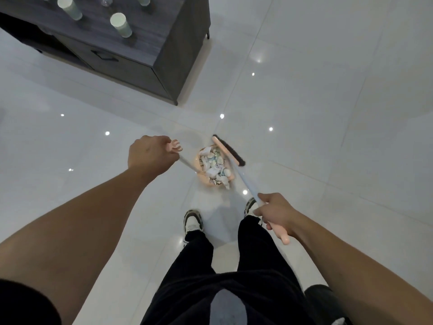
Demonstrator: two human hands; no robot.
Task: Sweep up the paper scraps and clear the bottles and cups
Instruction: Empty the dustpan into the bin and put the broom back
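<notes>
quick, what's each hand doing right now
Left hand: grips the dustpan handle.
Right hand: grips the broom handle.

glossy white tiled floor [328, 90] with light glints, dark grey wood-grain cabinet [131, 55] sitting top left

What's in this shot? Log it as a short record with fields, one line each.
left hand: left hand grips the dustpan handle
right hand: right hand grips the broom handle
dustpan: dustpan on the floor, full of paper scraps
broom head: broom head at the dustpan's far edge
cabinet: dark cabinet with cups on top
</notes>
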